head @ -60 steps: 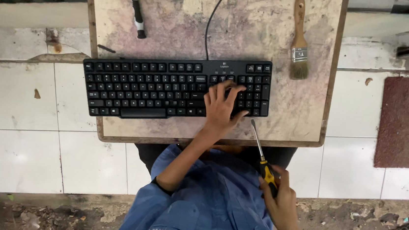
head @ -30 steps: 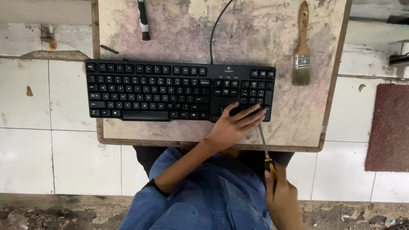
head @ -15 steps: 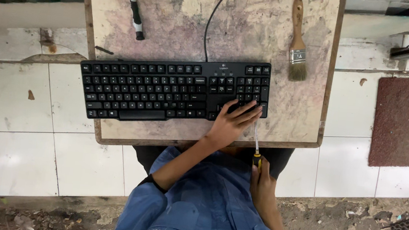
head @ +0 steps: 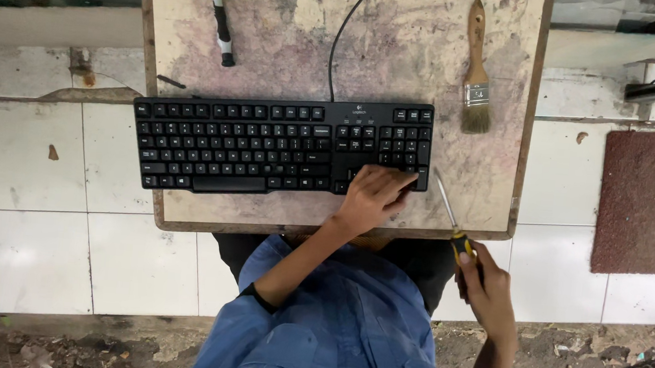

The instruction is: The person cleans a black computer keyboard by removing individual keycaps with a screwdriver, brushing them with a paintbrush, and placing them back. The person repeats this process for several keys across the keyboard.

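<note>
Black keyboard (head: 279, 144) lies flat across worn wooden board (head: 402, 48), near front edge. Left hand (head: 374, 196) presses lower right corner, fingers curled over edge keys, holding nothing. Right hand (head: 488, 289) closed round screwdriver (head: 451, 218) handle (yellow-black), shaft tip beside that corner. Best: pin keyboard firmly, keep shaft low, lever gently.

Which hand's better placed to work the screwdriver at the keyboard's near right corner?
Right, likely. The right hand holds the screwdriver, tip near that corner of the keyboard; the left hand rests on the keys there.
</note>
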